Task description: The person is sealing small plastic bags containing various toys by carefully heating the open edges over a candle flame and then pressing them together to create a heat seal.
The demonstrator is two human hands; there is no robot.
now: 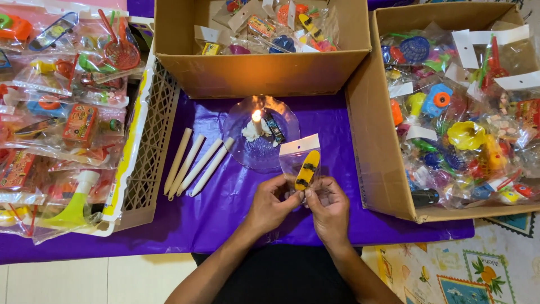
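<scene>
Hands first: the left hand (270, 204) and the right hand (328, 207) meet near the middle of the desk's near edge, each with fingers pressed together, pinching the lower end of a small clear packet (301, 164). The packet stands upright between them, above the purple cloth (225, 208), with a yellow toy skateboard (307, 170) inside.

Going by size, two open cardboard boxes come next: one at the far edge (259, 73), one along the right edge (377, 163), both filled with bagged toys. A cream lattice crate (147, 152) sits at the left. Closer in, a clear glass plate (247, 149) carries a lit candle (256, 122), just beyond the packet. Four spare candles (197, 163) lie beside it.

To handle this well, I would judge that both pinches should stay low and even so the plastic stays taut, and the top of the bag should be kept well away from the flame unless only the edge is meant to meet it.
</scene>
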